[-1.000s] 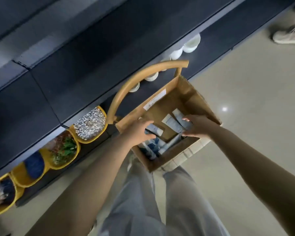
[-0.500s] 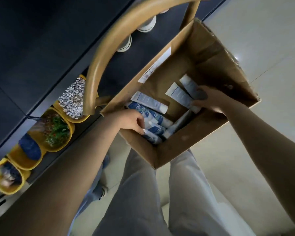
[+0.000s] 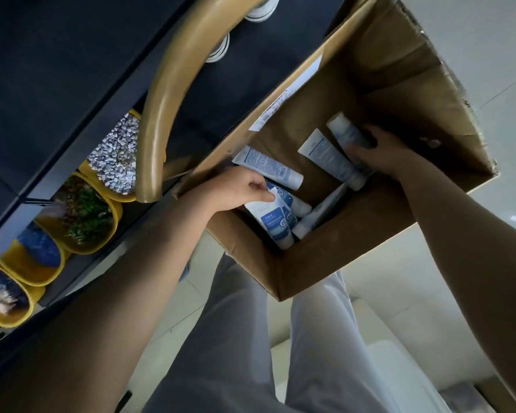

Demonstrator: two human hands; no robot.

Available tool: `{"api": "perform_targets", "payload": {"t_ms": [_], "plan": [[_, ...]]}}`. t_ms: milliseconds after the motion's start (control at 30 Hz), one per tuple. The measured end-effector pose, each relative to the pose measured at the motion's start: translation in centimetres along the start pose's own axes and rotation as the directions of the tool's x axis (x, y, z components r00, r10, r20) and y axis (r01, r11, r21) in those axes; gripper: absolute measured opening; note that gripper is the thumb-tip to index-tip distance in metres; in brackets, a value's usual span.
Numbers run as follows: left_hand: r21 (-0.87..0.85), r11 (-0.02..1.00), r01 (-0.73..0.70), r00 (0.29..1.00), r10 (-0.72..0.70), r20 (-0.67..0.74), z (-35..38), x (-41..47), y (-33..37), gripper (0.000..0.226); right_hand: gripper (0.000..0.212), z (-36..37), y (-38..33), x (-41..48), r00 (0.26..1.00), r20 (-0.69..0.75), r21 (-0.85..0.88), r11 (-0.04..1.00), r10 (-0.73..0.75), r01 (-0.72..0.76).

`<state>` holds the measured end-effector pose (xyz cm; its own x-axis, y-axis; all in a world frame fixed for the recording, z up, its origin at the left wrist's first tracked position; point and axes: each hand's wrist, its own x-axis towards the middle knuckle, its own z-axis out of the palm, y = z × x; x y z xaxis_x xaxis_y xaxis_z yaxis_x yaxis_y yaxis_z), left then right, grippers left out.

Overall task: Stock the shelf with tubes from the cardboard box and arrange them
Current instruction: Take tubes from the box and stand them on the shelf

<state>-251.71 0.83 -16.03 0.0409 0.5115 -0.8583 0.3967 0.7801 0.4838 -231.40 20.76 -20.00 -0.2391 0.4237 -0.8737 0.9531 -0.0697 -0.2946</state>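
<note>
An open cardboard box (image 3: 325,263) stands in front of my legs, with several white and blue tubes lying loose inside. My left hand (image 3: 236,189) reaches in at the box's left side and pinches the flat end of a white tube with a blue label (image 3: 273,223). My right hand (image 3: 382,150) is deeper in at the right and grips a pale tube (image 3: 344,134) whose cap end sticks out past the fingers. Another white tube (image 3: 325,156) lies just left of that hand, and one more (image 3: 268,166) lies above my left hand.
A dark shelf unit (image 3: 72,70) runs along the left. Yellow tubs (image 3: 113,162) of pebbles, greenery and other goods line its low level. A curved wooden chair back (image 3: 167,96) arches over the box's left edge. White bowls (image 3: 262,10) sit further along the shelf. Pale floor lies to the right.
The view has closed in on the box. My left hand has taken hold of a blue-labelled tube's end, and my right hand has curled round a tube at the right.
</note>
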Motion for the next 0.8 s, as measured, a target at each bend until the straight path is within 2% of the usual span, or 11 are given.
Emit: {"api": "perform_targets", "payload": {"t_ms": [133,233,467,667,800], "plan": [[-0.035,0.999,-0.014,0.999,0.013,-0.036,0.4,-0.4,0.2,0.014,0.069,0.5,-0.4,0.5,1.000,-0.012,0.019,1.000,0.000,0.000],[0.002,1.000,-0.017,0.997,0.017,-0.080,0.8,-0.6,0.4,0.019,0.062,0.9,-0.6,0.7,0.999,0.027,0.040,0.999,-0.024,0.023],[-0.026,0.999,-0.046,0.983,0.041,-0.182,2.0,-1.0,0.8,0.010,0.045,1.0,0.6,0.8,0.999,0.007,-0.032,0.999,-0.032,0.032],[0.009,0.999,-0.054,0.989,0.054,-0.138,1.9,-2.0,1.1,0.018,0.044,0.1,-0.6,-1.3,0.986,-0.021,-0.030,0.986,-0.166,0.165],[0.015,0.997,-0.073,0.960,0.074,-0.269,2.2,-4.9,2.3,0.020,0.042,-0.6,-1.4,-5.8,0.958,-0.052,0.006,0.959,-0.282,0.283]]}}
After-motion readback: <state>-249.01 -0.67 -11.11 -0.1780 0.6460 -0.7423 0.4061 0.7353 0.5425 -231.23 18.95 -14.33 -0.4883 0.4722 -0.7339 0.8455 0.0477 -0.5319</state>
